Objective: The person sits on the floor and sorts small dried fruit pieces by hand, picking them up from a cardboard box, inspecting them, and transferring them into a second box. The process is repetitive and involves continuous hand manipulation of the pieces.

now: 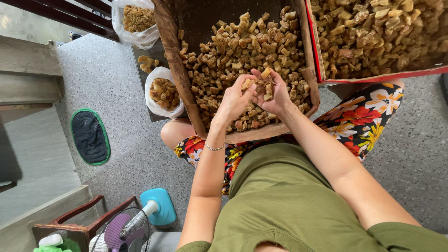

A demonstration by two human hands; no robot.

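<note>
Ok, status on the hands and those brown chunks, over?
Both hands over cardboard box. Left hand and right hand cupped together, holding brown chunks. Nothing in the way.

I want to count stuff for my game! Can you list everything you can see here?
Cardboard box: one, brown, on the lap, full of golden-brown chunks.
Red-edged box: one, at right, same chunks.
Plastic bags: two, clear, left of the box, chunks inside.
Mat: one, dark with green rim, on the floor.
Fan: one, purple blades, blue base, bottom left.
Wooden chair: one, bottom left.
Left hand: bracelet on wrist, holding chunks.
Right hand: holding chunks.
</note>
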